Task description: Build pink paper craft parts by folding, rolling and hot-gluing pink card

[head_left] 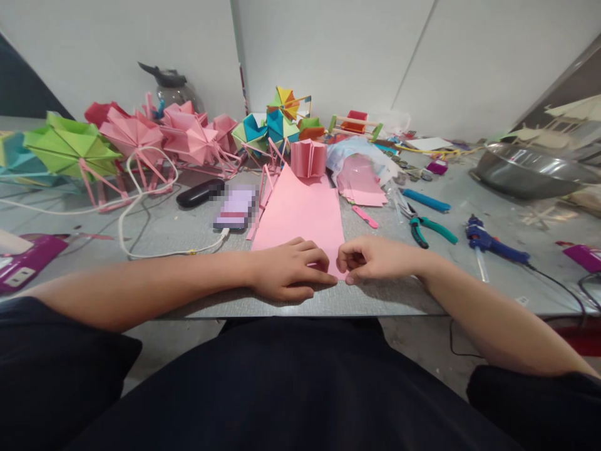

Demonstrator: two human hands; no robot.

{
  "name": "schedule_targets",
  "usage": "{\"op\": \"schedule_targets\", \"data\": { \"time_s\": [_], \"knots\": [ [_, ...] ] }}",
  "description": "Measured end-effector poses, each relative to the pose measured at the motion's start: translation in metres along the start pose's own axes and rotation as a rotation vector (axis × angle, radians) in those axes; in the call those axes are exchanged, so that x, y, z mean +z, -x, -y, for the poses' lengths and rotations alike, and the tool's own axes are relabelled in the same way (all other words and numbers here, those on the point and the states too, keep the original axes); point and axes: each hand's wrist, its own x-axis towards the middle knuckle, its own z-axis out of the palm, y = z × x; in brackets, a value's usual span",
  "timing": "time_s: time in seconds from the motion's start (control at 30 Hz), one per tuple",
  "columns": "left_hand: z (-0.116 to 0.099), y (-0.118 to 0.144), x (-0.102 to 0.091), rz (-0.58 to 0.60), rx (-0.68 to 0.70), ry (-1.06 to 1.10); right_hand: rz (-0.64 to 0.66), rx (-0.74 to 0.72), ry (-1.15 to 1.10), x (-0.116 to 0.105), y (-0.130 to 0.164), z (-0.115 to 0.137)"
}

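Hands in close at the near end of a flat, rectangular sheet of pink paper (300, 216), centre of frame!
Here's the left hand (293, 269), palm down across the sheet's lower edge, fingers loosely spread, index stretching right; the right hand (373, 258) curls at the lower right corner, thumb low, and whether it pinches the paper I cannot tell. At the sheet's far end, a pleated pink paper cylinder (308, 160) stands upright. Right of centre, a slim pink-handled cutter (365, 217), then metal pliers with teal-and-black handles (429, 230) and a blue glue gun (495, 240); upper left, a lime-green folded-paper wheel (72, 145).
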Motion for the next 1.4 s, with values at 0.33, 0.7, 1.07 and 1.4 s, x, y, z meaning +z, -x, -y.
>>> {"op": "schedule_targets", "data": {
  "time_s": [0.33,0.7,1.07,1.4],
  "knots": [
    [0.000,0.000,0.000,0.014,-0.014,0.008,0.000,-0.002,0.034,-0.003,0.000,0.002],
    [0.001,0.000,0.001,0.015,-0.017,0.029,0.008,-0.048,0.084,-0.001,0.001,0.003],
    [0.000,-0.001,-0.001,0.037,-0.045,0.046,0.001,-0.152,0.074,-0.009,0.002,-0.012],
    [0.000,-0.001,-0.001,0.053,-0.055,0.049,-0.035,-0.112,0.096,-0.004,0.000,-0.006]
  ]
}}
